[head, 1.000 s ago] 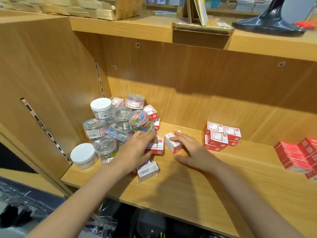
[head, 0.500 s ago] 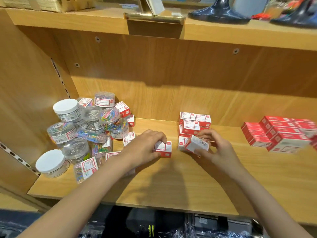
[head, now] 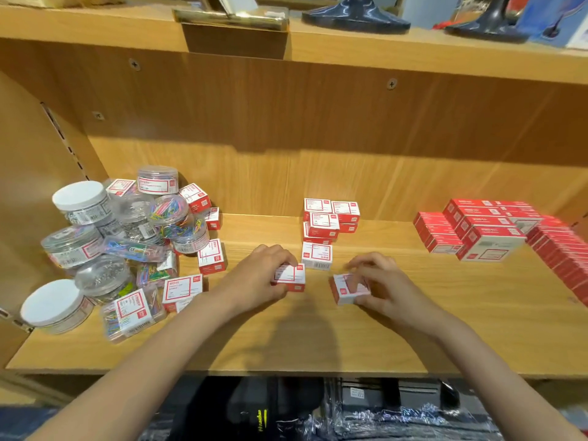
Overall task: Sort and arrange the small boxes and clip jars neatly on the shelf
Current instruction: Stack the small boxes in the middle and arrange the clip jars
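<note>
In the head view, the left hand (head: 254,280) rests on the wooden shelf (head: 318,338) and its fingers are curled around a small red and white box (head: 291,276), of which the left part is hidden under the fingers. The right hand (head: 386,289) holds a second small box (head: 345,289), tilted and partly covered by the thumb and fingers; this hand is blurred, so the exact grip is hard to make out. Just behind, between the two hands, a single box (head: 316,256) stands in front of a small stack of the same boxes (head: 329,219). On the left lies a disordered heap of clear clip jars (head: 127,237), some upright and some on their side, mixed with more small boxes; their labels are too small to read. On the right, long red boxes (head: 477,232) lie in rows, cut off by the frame edge.
</note>
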`<state>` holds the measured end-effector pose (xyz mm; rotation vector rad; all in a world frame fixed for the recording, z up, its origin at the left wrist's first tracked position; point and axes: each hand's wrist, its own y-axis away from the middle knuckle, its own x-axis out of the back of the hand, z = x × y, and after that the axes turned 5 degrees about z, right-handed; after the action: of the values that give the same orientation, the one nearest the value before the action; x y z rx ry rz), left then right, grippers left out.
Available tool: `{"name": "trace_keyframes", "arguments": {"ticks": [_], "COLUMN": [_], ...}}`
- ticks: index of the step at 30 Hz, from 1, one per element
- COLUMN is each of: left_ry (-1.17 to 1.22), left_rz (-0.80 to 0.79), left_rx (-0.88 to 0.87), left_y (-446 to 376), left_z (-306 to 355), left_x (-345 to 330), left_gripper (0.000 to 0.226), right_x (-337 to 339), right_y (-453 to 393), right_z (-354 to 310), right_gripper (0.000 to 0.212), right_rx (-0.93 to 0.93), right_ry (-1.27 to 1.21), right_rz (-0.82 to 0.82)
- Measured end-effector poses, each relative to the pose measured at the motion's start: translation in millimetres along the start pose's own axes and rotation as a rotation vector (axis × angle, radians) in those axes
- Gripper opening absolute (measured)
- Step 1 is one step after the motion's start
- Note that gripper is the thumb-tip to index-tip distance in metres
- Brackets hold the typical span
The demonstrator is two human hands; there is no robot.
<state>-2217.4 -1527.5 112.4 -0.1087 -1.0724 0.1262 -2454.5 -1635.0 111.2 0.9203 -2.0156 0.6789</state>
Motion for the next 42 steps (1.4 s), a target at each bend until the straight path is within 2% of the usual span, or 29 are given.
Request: {"name": "trace_keyframes", "arguments": {"ticks": [3,5,6,8,10,13,16,21,28,33,40,42], "left_ry": [0.012,0.024,0.031,0.041,0.049,0.053,0.064,0.075,0.089,0.096,0.109,0.134], "left_rz": [0.0,0.0,0.003,0.005,-0.003,-0.003,0.023,0.031,0.007,-0.006,-0.029,-0.033], "left_rx": [0.007,0.022,0.03,0.04,0.051,0.059,0.057,0.065,0.058,0.057,0.077,0.115], "left_y": [-0.2,-1.8,-2.7,-4.3,-5.9,-6.0,-3.9,-3.1,-6.7,-8.2,-4.9,-0.2], "left_z": [1.1,1.7,1.9,2.2,2.8,2.8,2.7,1.9,2.0,0.7,0.6,-1.2], "left_x": [-0.4,-1.3,-1.6,-1.6,-0.9,-0.5,-2.9,-3.8,-0.3,0.9,1.3,-0.3], "left_gripper": [0.041,0.041,0.042,0.042,0.042,0.042,0.041,0.04,0.041,0.04,0.045,0.049], "right_x": [8.7,14.0,12.3,2.8,-2.7,1.9,7.4,3.3,6.8,4.3,-8.1,-6.6], "right_y": [-7.4,-12.8,-15.5,-18.5,-20.4,-23.5,-23.4,-26.4,-31.8,-45.7,-73.3,-68.1], "right_z": [6.7,-0.7,-6.7,-14.0,-19.1,-12.9,1.8,11.0,20.1,16.2,11.8,9.9], "right_gripper": [0.024,0.01,0.007,0.033,0.045,0.053,0.069,0.043,0.037,0.035,0.038,0.035], "right_rx": [-0.059,-0.185,-0.277,-0.405,-0.38,-0.236,-0.186,-0.164,-0.16,-0.246,-0.298,-0.275], "right_ry": [0.077,0.004,-0.036,0.03,0.097,-0.009,-0.04,-0.072,0.047,0.124,0.032,0.024], "right_rz": [0.175,0.276,0.258,0.149,0.074,0.011,0.024,0.071,0.133,0.294,0.348,0.414]}}
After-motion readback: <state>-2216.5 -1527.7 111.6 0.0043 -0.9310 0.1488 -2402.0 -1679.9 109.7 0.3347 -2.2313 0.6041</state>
